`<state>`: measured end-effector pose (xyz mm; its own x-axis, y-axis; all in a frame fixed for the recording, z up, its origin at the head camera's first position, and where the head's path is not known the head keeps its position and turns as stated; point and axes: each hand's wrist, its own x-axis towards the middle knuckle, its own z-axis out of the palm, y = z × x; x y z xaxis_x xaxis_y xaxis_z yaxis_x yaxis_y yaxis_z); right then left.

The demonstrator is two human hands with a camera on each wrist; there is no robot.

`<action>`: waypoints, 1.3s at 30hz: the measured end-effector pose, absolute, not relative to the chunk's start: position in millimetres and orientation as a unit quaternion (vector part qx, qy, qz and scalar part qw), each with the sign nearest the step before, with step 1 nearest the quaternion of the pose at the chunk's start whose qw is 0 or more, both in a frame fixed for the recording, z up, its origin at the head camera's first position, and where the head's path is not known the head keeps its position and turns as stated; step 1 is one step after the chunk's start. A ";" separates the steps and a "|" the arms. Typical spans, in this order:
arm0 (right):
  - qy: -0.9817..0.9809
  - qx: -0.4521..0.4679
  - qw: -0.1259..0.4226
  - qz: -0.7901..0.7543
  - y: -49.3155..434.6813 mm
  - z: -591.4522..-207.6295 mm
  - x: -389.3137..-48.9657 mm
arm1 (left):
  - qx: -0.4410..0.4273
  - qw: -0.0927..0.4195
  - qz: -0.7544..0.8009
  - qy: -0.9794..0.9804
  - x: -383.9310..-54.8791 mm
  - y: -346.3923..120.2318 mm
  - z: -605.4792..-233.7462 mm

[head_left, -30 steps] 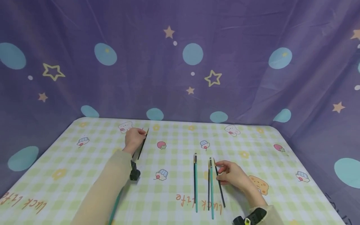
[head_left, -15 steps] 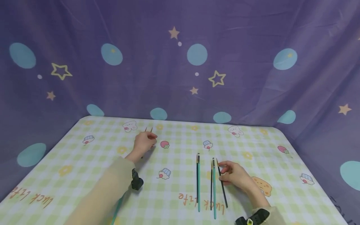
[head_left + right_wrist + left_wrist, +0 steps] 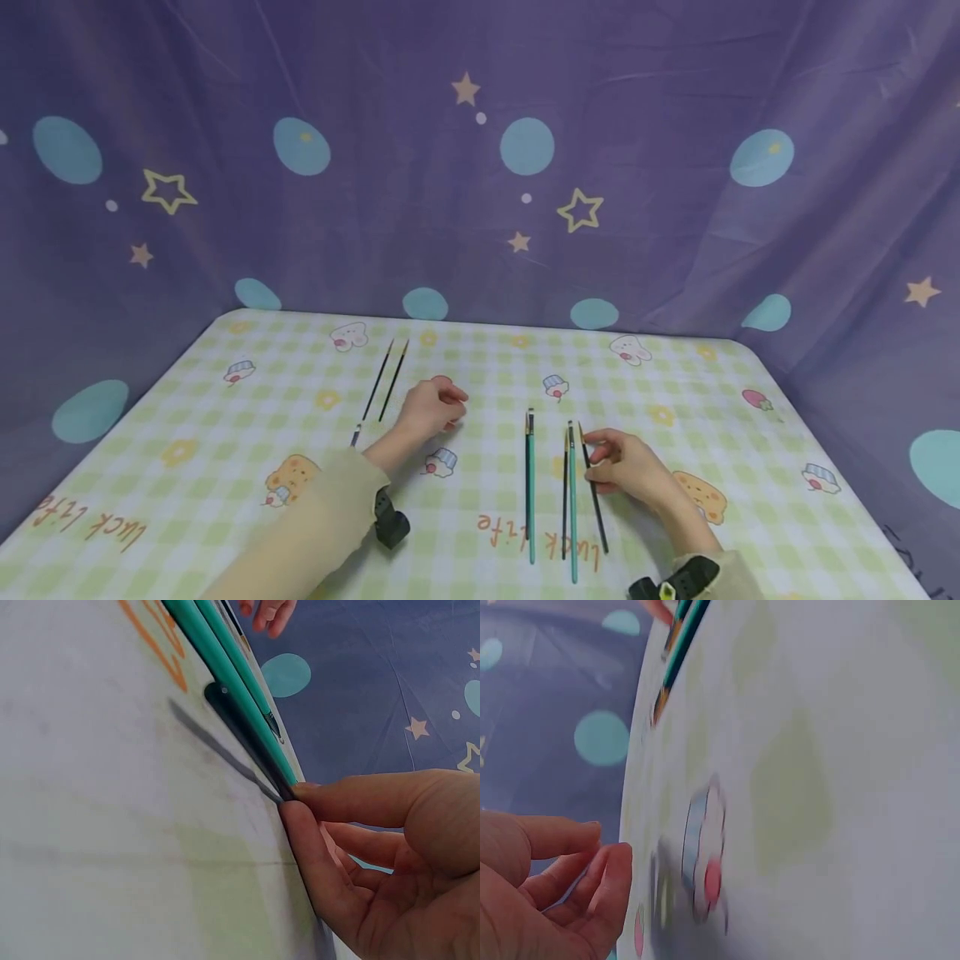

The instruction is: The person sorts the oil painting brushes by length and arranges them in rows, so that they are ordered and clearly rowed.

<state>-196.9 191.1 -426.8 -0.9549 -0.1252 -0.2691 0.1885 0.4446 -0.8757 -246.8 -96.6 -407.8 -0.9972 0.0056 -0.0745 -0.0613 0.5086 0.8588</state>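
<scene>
My right hand pinches a thin dark paintbrush between thumb and fingertip. Its dark handle shows close up in the right wrist view, tilted over the cloth with a shadow beside it. Left of it lie a teal paintbrush and a dark paintbrush; farther left another teal paintbrush lies against a dark one. My left hand is over the middle-left of the table, fingers loosely bent, holding nothing; the left wrist view shows a gap between thumb and fingers.
Two dark paintbrushes lie side by side at the back left. The tip of another paintbrush shows beside my left sleeve, which hides the rest. A green-checked cloth covers the table; a purple curtain hangs behind and at the sides.
My left hand has come away from the two dark paintbrushes at the back left, moving right and nearer, leaving them on the cloth. My right hand keeps its pinch in place.
</scene>
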 end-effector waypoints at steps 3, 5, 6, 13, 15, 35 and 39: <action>0.840 0.021 0.148 -0.522 190.7 -427.1 -196.7 | -0.006 0.058 0.519 0.853 -238.2 -86.0 -407.1; 0.840 0.020 0.147 -0.522 190.5 -427.1 -196.5 | -0.004 0.073 0.531 0.844 -233.9 -79.0 -407.3; 0.840 0.020 0.146 -0.521 190.5 -427.1 -196.5 | -0.004 0.080 0.536 0.841 -232.2 -75.5 -407.7; 0.839 0.018 0.142 -0.526 189.7 -426.2 -196.1 | 0.004 0.111 0.559 0.822 -223.5 -53.3 -412.1; 0.839 0.019 0.143 -0.524 189.6 -426.0 -196.1 | 0.009 0.121 0.565 0.816 -221.3 -48.5 -412.4; 0.838 0.027 0.144 -0.526 188.9 -426.2 -197.2 | -0.020 0.149 0.561 0.814 -220.2 -21.8 -413.6; 0.837 0.027 0.144 -0.527 189.2 -426.7 -196.9 | -0.012 0.145 0.548 0.824 -220.0 -20.7 -414.2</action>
<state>-196.9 189.2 -426.7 -0.9570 -0.1063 -0.2698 0.1971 0.4441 -0.8740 -220.0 -20.7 -414.2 -0.9576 0.1392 -0.2521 -0.1788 0.3988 0.8995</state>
